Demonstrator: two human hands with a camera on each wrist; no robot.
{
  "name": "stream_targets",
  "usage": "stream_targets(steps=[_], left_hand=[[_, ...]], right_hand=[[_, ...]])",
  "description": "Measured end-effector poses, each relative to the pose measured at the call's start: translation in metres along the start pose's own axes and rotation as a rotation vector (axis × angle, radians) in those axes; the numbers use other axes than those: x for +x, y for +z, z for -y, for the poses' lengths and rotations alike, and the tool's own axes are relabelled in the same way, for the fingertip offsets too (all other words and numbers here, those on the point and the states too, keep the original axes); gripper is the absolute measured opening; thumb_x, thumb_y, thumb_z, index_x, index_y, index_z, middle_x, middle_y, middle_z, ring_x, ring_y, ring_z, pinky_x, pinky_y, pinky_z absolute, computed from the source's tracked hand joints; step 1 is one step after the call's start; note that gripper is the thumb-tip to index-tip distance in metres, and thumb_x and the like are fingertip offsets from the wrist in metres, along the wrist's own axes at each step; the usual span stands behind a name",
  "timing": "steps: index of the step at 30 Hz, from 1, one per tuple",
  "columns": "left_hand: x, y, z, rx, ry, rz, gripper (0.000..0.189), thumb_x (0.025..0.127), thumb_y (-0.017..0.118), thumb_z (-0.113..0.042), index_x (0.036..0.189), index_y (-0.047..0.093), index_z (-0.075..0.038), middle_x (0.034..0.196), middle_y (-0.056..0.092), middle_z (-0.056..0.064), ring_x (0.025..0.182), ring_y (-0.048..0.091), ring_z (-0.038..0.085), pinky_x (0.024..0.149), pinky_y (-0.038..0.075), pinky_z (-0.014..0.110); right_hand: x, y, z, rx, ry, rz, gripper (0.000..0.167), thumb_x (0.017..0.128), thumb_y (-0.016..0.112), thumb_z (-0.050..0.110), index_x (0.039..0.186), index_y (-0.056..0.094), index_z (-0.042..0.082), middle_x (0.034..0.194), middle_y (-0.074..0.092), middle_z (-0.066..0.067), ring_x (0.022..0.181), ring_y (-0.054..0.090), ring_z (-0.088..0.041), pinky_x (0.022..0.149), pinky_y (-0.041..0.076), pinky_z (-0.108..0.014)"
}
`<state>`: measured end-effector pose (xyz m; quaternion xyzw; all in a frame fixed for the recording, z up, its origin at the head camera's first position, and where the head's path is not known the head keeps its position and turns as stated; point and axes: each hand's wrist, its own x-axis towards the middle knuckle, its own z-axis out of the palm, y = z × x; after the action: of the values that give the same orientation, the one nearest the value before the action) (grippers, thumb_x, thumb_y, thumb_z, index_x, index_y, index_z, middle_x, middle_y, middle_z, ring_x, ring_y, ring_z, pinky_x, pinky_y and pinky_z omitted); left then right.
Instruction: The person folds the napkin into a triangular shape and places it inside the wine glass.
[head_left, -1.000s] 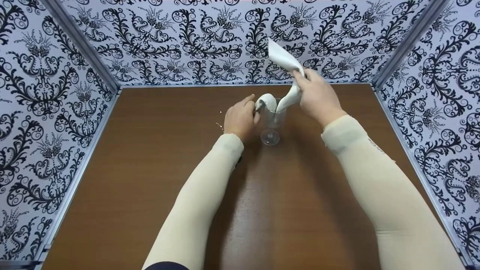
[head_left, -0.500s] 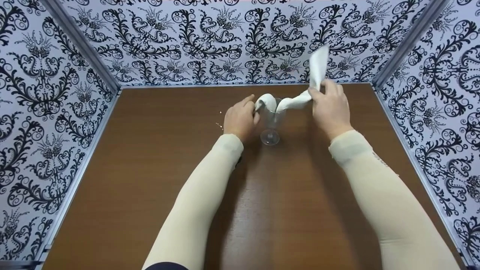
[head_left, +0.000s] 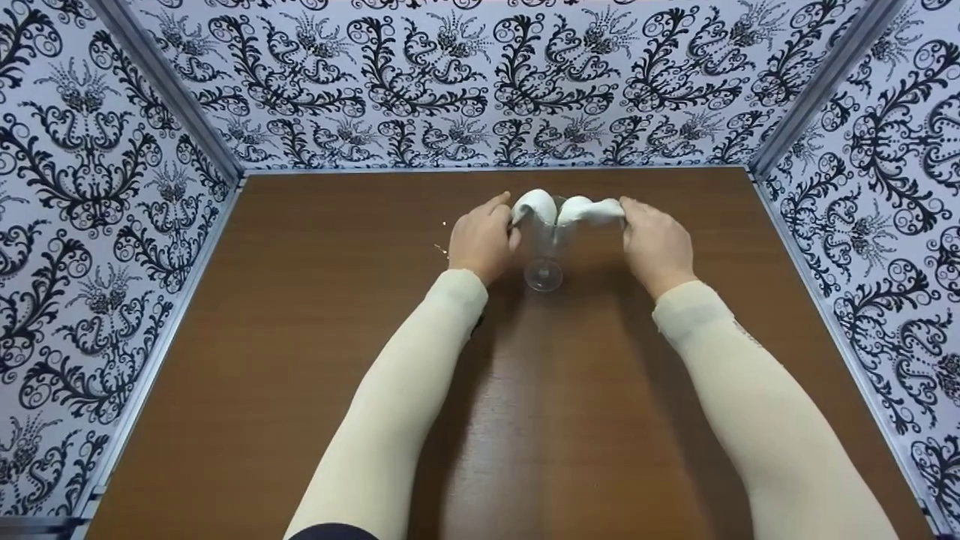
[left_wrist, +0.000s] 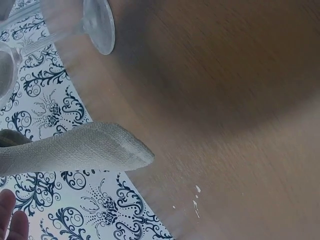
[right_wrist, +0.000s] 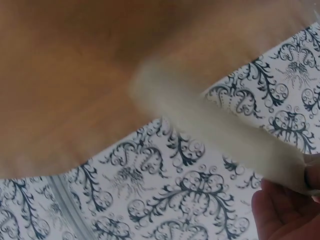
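A white cloth napkin (head_left: pixel 574 208) is tucked into a clear stemmed glass (head_left: pixel 543 276), its two ends arching out over opposite sides of the rim. My left hand (head_left: pixel 480 236) holds the left end beside the bowl. In the left wrist view that end's loose tip (left_wrist: pixel 115 147) points away from the fingertips (left_wrist: pixel 6 202) at the frame's edge, and the grip itself is out of frame. My right hand (head_left: pixel 660 244) pinches the twisted right end, held out sideways. The right wrist view shows its blurred tail (right_wrist: pixel 215 130) sticking out from the curled fingers.
The glass stands toward the back of a brown wooden table (head_left: pixel 315 360). Patterned black-and-white panels (head_left: pixel 405 82) with metal frame bars enclose the back and both sides. A few small pale marks (left_wrist: pixel 196 204) show on the tabletop left of my left hand.
My right hand has moved right and then down, swinging the napkin's right end from raised to level. The upright tail has swung out of sight behind the hand. My left hand stays put.
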<state>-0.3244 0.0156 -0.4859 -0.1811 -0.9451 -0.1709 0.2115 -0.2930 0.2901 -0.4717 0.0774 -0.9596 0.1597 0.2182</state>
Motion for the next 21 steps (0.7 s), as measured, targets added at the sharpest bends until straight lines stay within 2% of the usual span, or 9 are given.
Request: stream_targets(steps=[5,11,17,21], left_hand=[[-0.001,0.001,0.001,0.005,-0.011,0.008,0.013,0.094,0.068,-0.022,0.09,0.072,-0.01,0.145,0.068,-0.002,0.117,0.074,0.026,0.086,0.059,0.047],[0.0,0.002,0.001,0.013,-0.027,0.044,0.014,0.094,0.069,-0.024,0.089,0.071,-0.011,0.145,0.068,-0.001,0.118,0.073,0.025,0.088,0.059,0.047],[0.0,0.005,0.002,0.013,-0.045,0.086,0.015,0.094,0.068,-0.025,0.089,0.072,-0.012,0.145,0.068,-0.001,0.122,0.072,0.024,0.091,0.059,0.047],[0.0,0.008,0.0,0.013,-0.06,0.115,0.015,0.095,0.067,-0.026,0.089,0.073,-0.013,0.145,0.068,0.0,0.123,0.072,0.024,0.093,0.059,0.047]], right_hand=[[-0.006,0.01,-0.001,0.02,0.023,0.009,0.039,0.105,0.059,0.013,0.142,0.064,0.002,0.127,0.073,-0.023,0.107,0.071,-0.05,0.086,0.055,-0.065],[-0.014,0.021,-0.003,0.015,0.067,0.079,0.047,0.103,0.061,0.015,0.147,0.058,0.0,0.126,0.072,-0.027,0.106,0.071,-0.052,0.086,0.055,-0.066],[-0.021,0.031,-0.005,0.05,0.095,0.108,0.044,0.103,0.063,0.013,0.145,0.06,0.0,0.125,0.073,-0.027,0.108,0.071,-0.051,0.091,0.055,-0.066],[-0.026,0.037,-0.004,0.066,0.105,0.105,0.038,0.101,0.063,0.01,0.137,0.066,0.002,0.118,0.075,-0.027,0.104,0.072,-0.051,0.087,0.055,-0.066]])
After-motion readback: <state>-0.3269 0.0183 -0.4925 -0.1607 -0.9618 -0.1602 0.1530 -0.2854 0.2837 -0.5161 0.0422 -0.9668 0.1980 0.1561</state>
